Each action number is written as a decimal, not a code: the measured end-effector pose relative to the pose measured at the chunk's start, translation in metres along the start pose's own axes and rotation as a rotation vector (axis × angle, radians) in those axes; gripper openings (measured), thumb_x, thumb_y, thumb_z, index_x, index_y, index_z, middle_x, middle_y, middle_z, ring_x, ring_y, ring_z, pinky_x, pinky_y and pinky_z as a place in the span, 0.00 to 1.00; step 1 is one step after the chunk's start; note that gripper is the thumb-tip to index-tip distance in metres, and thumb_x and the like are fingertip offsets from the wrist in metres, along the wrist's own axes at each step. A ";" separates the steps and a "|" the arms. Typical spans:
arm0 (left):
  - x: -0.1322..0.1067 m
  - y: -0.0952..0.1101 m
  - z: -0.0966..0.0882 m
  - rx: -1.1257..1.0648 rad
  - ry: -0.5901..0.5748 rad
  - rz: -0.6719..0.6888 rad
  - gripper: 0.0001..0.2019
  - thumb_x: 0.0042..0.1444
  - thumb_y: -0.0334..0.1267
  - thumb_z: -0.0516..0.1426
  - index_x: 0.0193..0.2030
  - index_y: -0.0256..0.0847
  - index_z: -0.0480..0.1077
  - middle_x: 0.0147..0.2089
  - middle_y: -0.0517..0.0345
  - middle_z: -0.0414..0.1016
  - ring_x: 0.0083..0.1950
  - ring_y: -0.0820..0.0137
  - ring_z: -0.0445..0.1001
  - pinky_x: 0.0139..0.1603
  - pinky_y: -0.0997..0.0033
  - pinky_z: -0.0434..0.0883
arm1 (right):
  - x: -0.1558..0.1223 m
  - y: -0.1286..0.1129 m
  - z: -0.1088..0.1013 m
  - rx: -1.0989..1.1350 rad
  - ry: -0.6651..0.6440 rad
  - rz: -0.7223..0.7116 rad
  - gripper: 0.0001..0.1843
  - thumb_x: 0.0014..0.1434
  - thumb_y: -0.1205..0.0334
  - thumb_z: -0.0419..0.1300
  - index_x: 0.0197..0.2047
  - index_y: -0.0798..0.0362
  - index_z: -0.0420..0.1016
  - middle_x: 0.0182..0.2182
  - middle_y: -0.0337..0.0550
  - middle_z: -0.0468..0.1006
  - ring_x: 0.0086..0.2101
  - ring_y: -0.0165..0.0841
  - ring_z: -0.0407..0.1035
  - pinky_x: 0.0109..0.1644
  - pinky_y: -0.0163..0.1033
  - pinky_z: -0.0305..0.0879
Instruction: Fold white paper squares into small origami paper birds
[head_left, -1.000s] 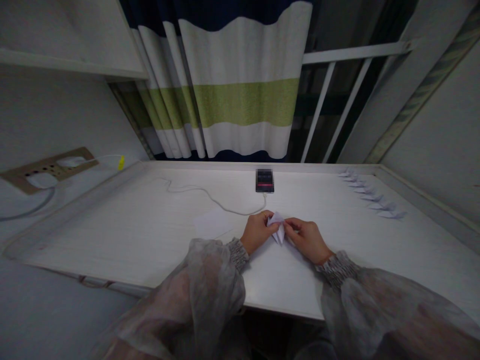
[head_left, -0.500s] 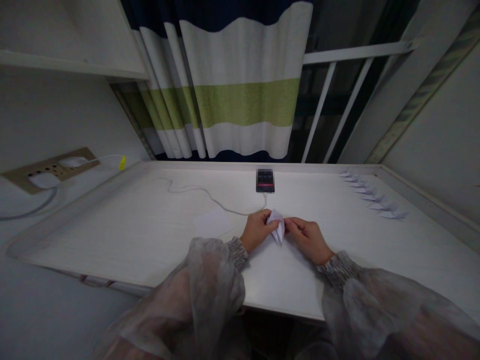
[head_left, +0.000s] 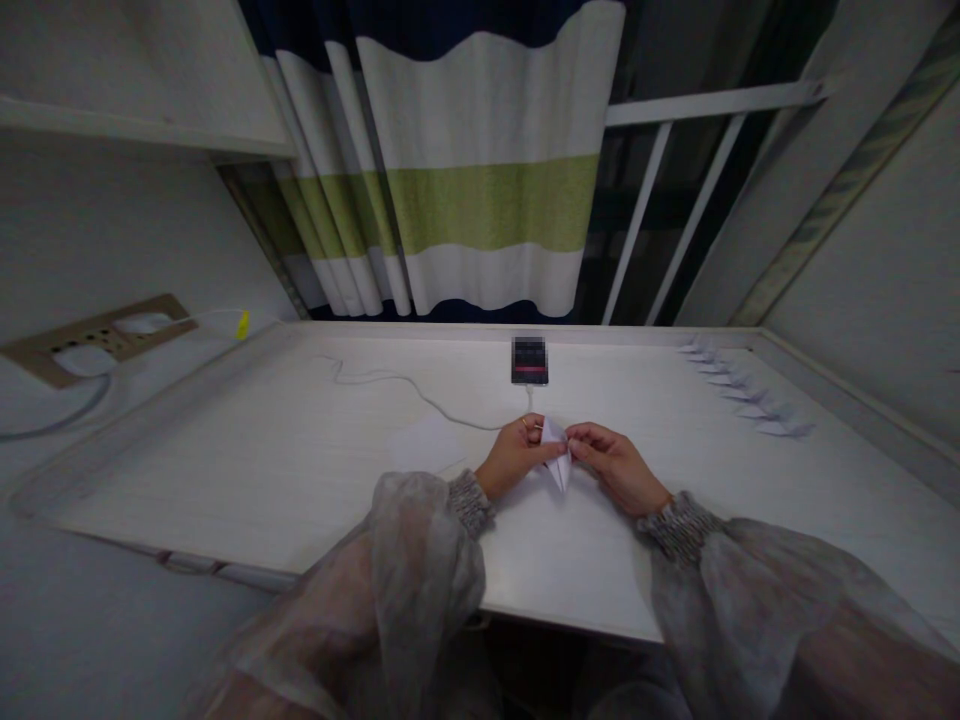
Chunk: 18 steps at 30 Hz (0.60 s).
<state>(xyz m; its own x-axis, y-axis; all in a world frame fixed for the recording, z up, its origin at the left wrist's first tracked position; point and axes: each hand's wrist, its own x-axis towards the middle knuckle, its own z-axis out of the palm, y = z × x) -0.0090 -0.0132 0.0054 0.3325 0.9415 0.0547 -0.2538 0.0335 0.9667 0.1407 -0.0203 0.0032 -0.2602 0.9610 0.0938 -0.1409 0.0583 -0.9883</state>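
A small folded white paper piece [head_left: 556, 452] is held just above the white desk [head_left: 300, 480], its point hanging down. My left hand [head_left: 514, 458] pinches its left side and my right hand [head_left: 611, 462] pinches its right side, fingers closed on the paper. Both arms wear sheer sleeves with gathered cuffs. A flat white paper sheet [head_left: 426, 443] lies on the desk just left of my left hand.
A phone [head_left: 529, 361] lies behind my hands, with a white cable [head_left: 405, 383] running left toward a wall socket strip [head_left: 90, 338]. Several folded paper pieces [head_left: 742, 395] line the desk's right edge. A striped curtain [head_left: 480, 190] and white rails stand behind.
Both hands have shifted slightly away from me with the paper; the fold between them has narrowed and now points downward.
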 end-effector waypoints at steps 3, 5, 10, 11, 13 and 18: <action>0.001 -0.004 -0.002 0.012 -0.009 -0.029 0.21 0.34 0.42 0.64 0.32 0.35 0.61 0.23 0.64 0.69 0.24 0.78 0.68 0.29 0.75 0.64 | 0.000 0.000 0.001 -0.015 0.001 0.018 0.11 0.43 0.56 0.64 0.29 0.53 0.73 0.22 0.33 0.70 0.24 0.24 0.61 0.30 0.32 0.57; 0.001 -0.005 -0.002 0.014 -0.026 -0.032 0.22 0.34 0.43 0.64 0.32 0.36 0.61 0.23 0.64 0.69 0.24 0.78 0.68 0.29 0.76 0.64 | -0.001 -0.001 0.001 -0.025 0.012 0.026 0.11 0.43 0.56 0.64 0.28 0.54 0.72 0.21 0.33 0.69 0.23 0.23 0.60 0.29 0.32 0.57; 0.000 0.000 -0.001 0.032 -0.052 0.008 0.19 0.36 0.44 0.63 0.31 0.33 0.64 0.25 0.61 0.69 0.26 0.78 0.67 0.30 0.77 0.63 | -0.001 -0.001 0.001 -0.043 0.021 0.024 0.11 0.43 0.56 0.64 0.27 0.54 0.72 0.21 0.34 0.71 0.24 0.25 0.62 0.32 0.34 0.60; 0.000 0.000 -0.001 0.033 -0.052 0.018 0.19 0.37 0.45 0.62 0.30 0.33 0.64 0.25 0.61 0.69 0.26 0.78 0.67 0.30 0.77 0.62 | -0.001 0.000 0.000 -0.040 0.019 0.022 0.11 0.43 0.55 0.63 0.27 0.54 0.72 0.21 0.35 0.71 0.24 0.25 0.63 0.33 0.34 0.60; 0.000 0.000 -0.002 0.035 -0.050 0.028 0.18 0.38 0.45 0.62 0.29 0.33 0.64 0.25 0.61 0.68 0.26 0.78 0.66 0.29 0.78 0.62 | -0.001 0.000 0.000 -0.036 0.015 0.016 0.12 0.44 0.54 0.63 0.27 0.54 0.72 0.21 0.35 0.71 0.24 0.26 0.64 0.33 0.35 0.61; 0.001 -0.003 -0.002 0.038 -0.058 -0.002 0.17 0.41 0.47 0.60 0.29 0.33 0.63 0.23 0.62 0.67 0.23 0.79 0.64 0.26 0.78 0.60 | -0.001 0.001 0.000 -0.061 0.000 0.028 0.11 0.46 0.54 0.62 0.26 0.54 0.72 0.20 0.36 0.72 0.24 0.27 0.65 0.34 0.35 0.61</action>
<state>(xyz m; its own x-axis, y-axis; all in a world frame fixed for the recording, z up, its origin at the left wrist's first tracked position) -0.0099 -0.0115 0.0019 0.3857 0.9202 0.0665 -0.2190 0.0213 0.9755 0.1410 -0.0210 0.0023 -0.2633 0.9624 0.0662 -0.0750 0.0480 -0.9960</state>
